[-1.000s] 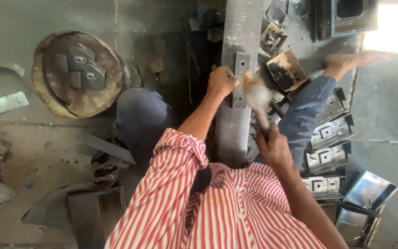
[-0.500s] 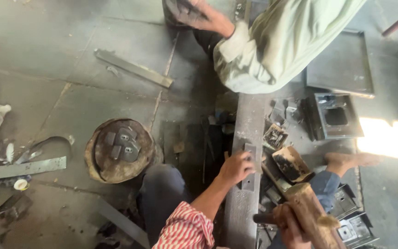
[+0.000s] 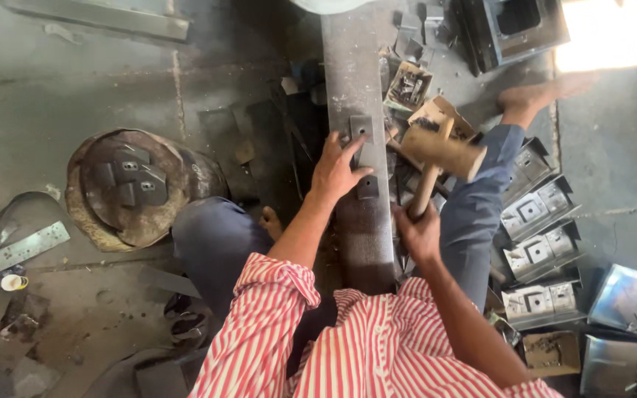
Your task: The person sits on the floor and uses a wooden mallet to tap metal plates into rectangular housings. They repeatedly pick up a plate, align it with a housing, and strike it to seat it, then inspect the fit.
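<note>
My left hand (image 3: 337,169) presses down on a small metal plate (image 3: 363,155) that lies on a long steel beam (image 3: 359,214) running away from me along the floor. A hole shows in the plate's far end. To the right, my right hand (image 3: 416,230) grips the handle of a wooden mallet (image 3: 442,151), whose head hangs raised just right of the plate. I sit astride the beam in a red and white striped shirt, my right foot (image 3: 536,96) stretched out ahead.
A round rusty drum (image 3: 130,188) with metal pieces on top stands at the left. Folded sheet-metal boxes (image 3: 540,243) are stacked at the right. Open small cartons (image 3: 411,85) and a dark metal box (image 3: 514,26) lie beyond the mallet. Metal strips (image 3: 12,250) litter the left floor.
The view has tilted back down, so the other person at the top has left the frame. My left hand stays on the plate; the mallet is raised beside it.
</note>
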